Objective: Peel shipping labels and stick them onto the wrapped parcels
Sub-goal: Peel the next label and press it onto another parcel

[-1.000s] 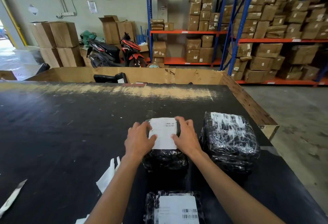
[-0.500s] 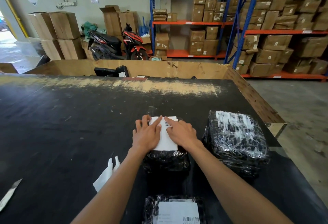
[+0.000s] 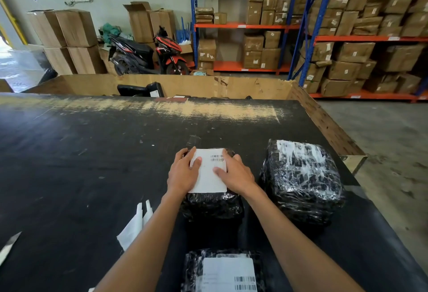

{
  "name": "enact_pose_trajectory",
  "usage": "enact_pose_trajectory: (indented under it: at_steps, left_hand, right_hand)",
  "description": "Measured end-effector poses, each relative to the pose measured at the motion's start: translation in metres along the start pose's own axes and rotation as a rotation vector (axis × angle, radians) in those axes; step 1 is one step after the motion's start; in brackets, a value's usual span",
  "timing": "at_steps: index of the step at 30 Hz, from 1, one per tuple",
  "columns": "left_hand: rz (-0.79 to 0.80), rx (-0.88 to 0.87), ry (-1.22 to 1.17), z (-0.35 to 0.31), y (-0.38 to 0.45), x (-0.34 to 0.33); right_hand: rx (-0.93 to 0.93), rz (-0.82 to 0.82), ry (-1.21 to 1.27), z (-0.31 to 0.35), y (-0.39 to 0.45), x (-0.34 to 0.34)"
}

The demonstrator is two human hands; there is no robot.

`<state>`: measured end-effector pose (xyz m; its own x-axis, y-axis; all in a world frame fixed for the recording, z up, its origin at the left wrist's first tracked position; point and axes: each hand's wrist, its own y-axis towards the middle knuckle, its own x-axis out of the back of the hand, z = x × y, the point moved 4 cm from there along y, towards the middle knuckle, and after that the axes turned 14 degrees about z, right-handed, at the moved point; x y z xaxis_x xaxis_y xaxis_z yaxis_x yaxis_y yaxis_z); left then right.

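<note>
Both hands have spread apart since the earlier frame: left hand point(image 3: 183, 174) and right hand point(image 3: 236, 174) press flat, holding nothing, on the label point(image 3: 208, 176). It lies on the parcel point(image 3: 212, 206) near the table's point(image 3: 92, 176) right edge. Step: smoothing; next likely calls for peeling another label.

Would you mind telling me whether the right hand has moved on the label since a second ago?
Yes. The right hand slid inward across the label, then back out toward its right edge.

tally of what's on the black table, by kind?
Wrapped parcels: 3, middle, right, near
Labels stuck on parcels: 3, middle, right, near
Backing paper scraps: 2, one, another
Total: 8
</note>
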<state>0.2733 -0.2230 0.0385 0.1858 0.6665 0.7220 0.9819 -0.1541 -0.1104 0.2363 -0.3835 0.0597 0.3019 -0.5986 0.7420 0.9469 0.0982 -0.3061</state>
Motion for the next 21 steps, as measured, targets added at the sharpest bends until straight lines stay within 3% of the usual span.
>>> enact_pose_trajectory:
  at_steps: [6,14,18,21]
  left_hand:
    - [0.045,-0.066,-0.219,0.011,-0.002,0.006]
    - [0.336,-0.095,-0.406,0.008,-0.014,0.004]
    - [0.399,-0.034,-0.287,0.01,-0.024,0.005]
    - [0.292,-0.086,-0.35,0.015,-0.035,-0.004]
  right_hand:
    - [0.231,0.063,0.331,-0.013,-0.02,-0.008]
    - [0.357,-0.058,0.728,-0.03,-0.035,-0.019]
    - [0.372,-0.058,0.693,-0.033,-0.037,-0.02]
    - [0.366,-0.068,0.676,-0.037,-0.037,-0.024]
